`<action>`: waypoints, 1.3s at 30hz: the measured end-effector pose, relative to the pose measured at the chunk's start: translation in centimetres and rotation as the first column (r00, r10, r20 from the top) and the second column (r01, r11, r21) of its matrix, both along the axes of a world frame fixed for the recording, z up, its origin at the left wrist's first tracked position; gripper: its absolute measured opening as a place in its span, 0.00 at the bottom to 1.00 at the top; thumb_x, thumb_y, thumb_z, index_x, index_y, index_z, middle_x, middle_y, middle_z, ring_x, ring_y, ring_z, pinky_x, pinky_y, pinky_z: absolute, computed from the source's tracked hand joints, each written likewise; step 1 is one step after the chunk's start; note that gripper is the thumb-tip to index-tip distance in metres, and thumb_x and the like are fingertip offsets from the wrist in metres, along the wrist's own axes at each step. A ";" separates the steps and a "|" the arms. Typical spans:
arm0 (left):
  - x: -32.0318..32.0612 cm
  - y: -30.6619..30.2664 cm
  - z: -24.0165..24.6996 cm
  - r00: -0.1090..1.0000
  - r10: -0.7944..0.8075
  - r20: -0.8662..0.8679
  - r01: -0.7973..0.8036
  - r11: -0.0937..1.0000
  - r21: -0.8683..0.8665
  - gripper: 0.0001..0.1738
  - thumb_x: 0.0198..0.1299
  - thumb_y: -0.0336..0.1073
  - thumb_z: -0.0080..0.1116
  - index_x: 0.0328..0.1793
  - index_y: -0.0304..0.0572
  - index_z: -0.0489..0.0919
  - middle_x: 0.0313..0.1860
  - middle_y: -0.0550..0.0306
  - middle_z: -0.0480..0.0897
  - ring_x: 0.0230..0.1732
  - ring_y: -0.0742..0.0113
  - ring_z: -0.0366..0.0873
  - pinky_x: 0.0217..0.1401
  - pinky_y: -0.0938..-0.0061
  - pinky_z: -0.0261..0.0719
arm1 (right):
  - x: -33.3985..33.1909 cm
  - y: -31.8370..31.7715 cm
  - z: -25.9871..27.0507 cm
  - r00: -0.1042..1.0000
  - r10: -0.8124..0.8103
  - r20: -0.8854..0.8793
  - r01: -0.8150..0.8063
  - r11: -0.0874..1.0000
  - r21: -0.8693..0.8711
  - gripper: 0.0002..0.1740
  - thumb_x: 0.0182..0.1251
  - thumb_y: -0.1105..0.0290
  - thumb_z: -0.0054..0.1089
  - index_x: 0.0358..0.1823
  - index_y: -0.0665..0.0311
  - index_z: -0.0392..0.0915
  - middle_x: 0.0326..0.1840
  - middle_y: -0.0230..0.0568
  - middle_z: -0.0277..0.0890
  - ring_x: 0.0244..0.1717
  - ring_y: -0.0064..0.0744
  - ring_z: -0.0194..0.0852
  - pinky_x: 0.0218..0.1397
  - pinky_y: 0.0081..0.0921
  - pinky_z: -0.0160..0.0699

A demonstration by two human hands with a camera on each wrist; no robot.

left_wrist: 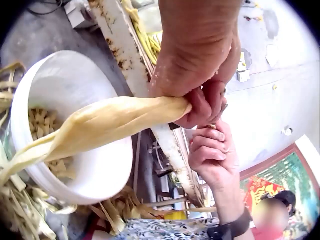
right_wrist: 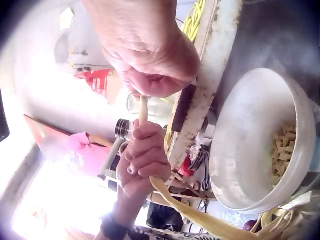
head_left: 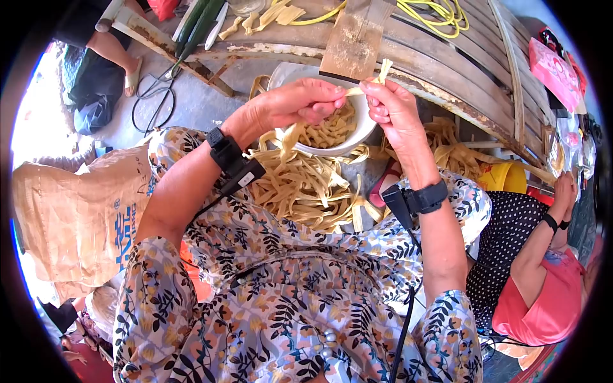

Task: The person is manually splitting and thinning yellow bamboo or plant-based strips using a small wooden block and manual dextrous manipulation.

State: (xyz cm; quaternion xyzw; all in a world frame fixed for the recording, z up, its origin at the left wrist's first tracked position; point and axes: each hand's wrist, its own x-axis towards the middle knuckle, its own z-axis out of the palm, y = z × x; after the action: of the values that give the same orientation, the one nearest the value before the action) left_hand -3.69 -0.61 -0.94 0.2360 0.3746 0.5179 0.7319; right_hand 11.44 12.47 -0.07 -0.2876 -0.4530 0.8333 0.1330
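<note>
A pale yellow strip (head_left: 354, 92) is stretched between the two hands above a white bucket (head_left: 367, 124). My left hand (head_left: 297, 102) grips it with curled fingers, and its wide tail (left_wrist: 120, 117) hangs out below that hand in the left wrist view. My right hand (head_left: 394, 105) pinches the other end, a short tip sticking up past the thumb. In the right wrist view a short taut piece (right_wrist: 143, 109) shows between the hands. Knotted pieces (head_left: 329, 131) lie inside the bucket.
Loose strips (head_left: 300, 185) lie heaped below the bucket. Beyond it stands a slatted bench (head_left: 434, 70) with a wooden board (head_left: 354, 45) and yellow cord (head_left: 447, 19). A large sack (head_left: 83, 217) is at left; another person (head_left: 543, 274) sits at right.
</note>
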 end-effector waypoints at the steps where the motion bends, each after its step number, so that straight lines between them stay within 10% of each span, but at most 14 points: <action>1: -0.1 0.1 0.1 0.999 -0.002 -0.050 0.003 1.000 0.015 0.12 0.64 0.39 0.45 0.33 0.40 0.72 0.14 0.75 0.58 0.13 0.88 0.50 0.15 0.90 0.46 | 0.0 0.2 0.1 1.000 0.008 -0.013 -0.008 1.000 0.004 0.06 0.53 0.73 0.61 0.31 0.66 0.76 0.18 0.26 0.65 0.14 0.08 0.52 0.15 0.08 0.48; 8: -1.8 1.1 0.8 0.990 0.008 -0.140 0.002 0.998 0.070 0.13 0.64 0.40 0.45 0.32 0.40 0.72 0.15 0.73 0.62 0.14 0.86 0.53 0.16 0.90 0.50 | -0.7 1.6 1.2 0.997 -0.048 -0.058 0.048 0.999 0.001 0.05 0.53 0.75 0.61 0.31 0.67 0.76 0.18 0.26 0.65 0.14 0.09 0.52 0.15 0.08 0.47; 15: -3.2 3.3 2.3 0.709 0.226 -0.668 -0.057 0.963 0.265 0.13 0.62 0.40 0.47 0.38 0.37 0.77 0.22 0.69 0.67 0.24 0.83 0.61 0.26 0.87 0.59 | -3.6 3.4 1.6 0.979 -0.184 -0.084 0.199 0.950 0.241 0.05 0.56 0.72 0.60 0.30 0.64 0.75 0.19 0.26 0.66 0.15 0.09 0.55 0.15 0.08 0.50; 20: -4.0 6.9 2.3 0.608 0.415 -0.677 -0.295 0.909 0.293 0.13 0.60 0.41 0.49 0.35 0.38 0.77 0.20 0.70 0.67 0.22 0.82 0.60 0.24 0.86 0.59 | -5.8 5.4 0.9 0.924 -0.333 -0.189 0.367 0.912 0.185 0.04 0.54 0.73 0.61 0.28 0.67 0.76 0.19 0.31 0.70 0.15 0.12 0.59 0.16 0.10 0.57; 35: -5.9 10.3 -1.3 0.249 0.577 -0.778 -0.352 0.802 0.483 0.10 0.52 0.37 0.55 0.29 0.36 0.80 0.17 0.58 0.74 0.21 0.72 0.70 0.27 0.75 0.68 | -8.3 6.4 -1.7 0.913 -0.401 -0.072 0.399 0.847 0.352 0.07 0.54 0.71 0.63 0.28 0.66 0.75 0.21 0.31 0.71 0.16 0.13 0.60 0.18 0.09 0.62; 38: -6.4 8.7 -0.6 0.365 0.467 -0.805 -0.401 0.859 0.317 0.10 0.59 0.38 0.51 0.33 0.40 0.78 0.19 0.69 0.69 0.20 0.83 0.61 0.21 0.86 0.59 | -6.9 7.0 -2.0 0.875 -0.482 -0.046 0.463 0.804 0.372 0.08 0.54 0.71 0.62 0.29 0.68 0.75 0.21 0.31 0.70 0.16 0.13 0.60 0.18 0.10 0.61; 39: -5.9 7.9 0.7 0.576 0.448 -0.684 -0.392 0.885 0.250 0.08 0.60 0.36 0.50 0.35 0.40 0.76 0.20 0.69 0.70 0.20 0.83 0.61 0.21 0.87 0.58 | -6.3 7.3 -1.8 0.912 -0.409 -0.033 0.398 0.861 0.315 0.09 0.56 0.70 0.59 0.32 0.71 0.76 0.22 0.34 0.73 0.16 0.16 0.64 0.17 0.12 0.62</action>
State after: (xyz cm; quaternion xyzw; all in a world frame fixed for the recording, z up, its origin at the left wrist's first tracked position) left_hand -9.54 7.28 -0.25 0.3512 0.6589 0.5528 0.3701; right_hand 5.13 19.75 -1.83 -0.3656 -0.5121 0.6986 0.3406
